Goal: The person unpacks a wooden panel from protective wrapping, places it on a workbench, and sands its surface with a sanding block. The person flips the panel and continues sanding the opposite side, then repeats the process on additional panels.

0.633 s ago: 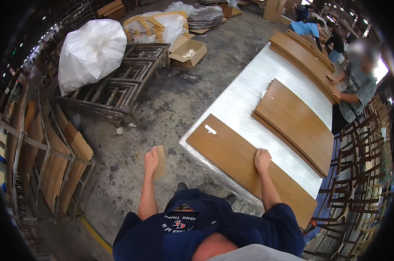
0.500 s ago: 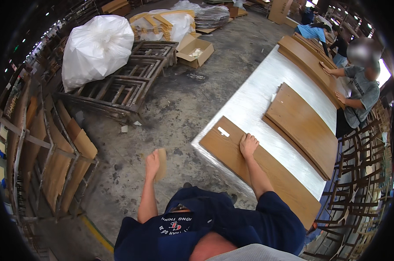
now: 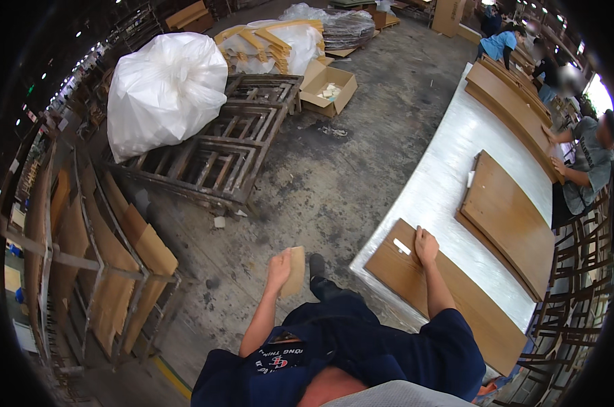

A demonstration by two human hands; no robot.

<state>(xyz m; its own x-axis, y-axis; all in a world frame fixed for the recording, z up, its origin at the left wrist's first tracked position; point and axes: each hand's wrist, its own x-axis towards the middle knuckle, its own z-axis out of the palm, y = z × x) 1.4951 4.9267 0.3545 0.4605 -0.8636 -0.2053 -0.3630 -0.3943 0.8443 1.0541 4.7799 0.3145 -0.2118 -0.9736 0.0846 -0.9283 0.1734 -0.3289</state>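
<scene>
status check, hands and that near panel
Left hand holds small tan pad, off the table. Right hand flat on near wooden panel. White tag beside it.

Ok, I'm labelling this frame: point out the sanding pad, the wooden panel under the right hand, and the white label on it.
sanding pad (image 3: 294, 270), head view, middle of its tan face.
wooden panel (image 3: 456, 305), head view, bare top surface.
white label (image 3: 402, 246), head view, its centre.

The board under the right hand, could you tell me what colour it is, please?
The board is warm brown with wood grain, clearest in the head view.
</scene>
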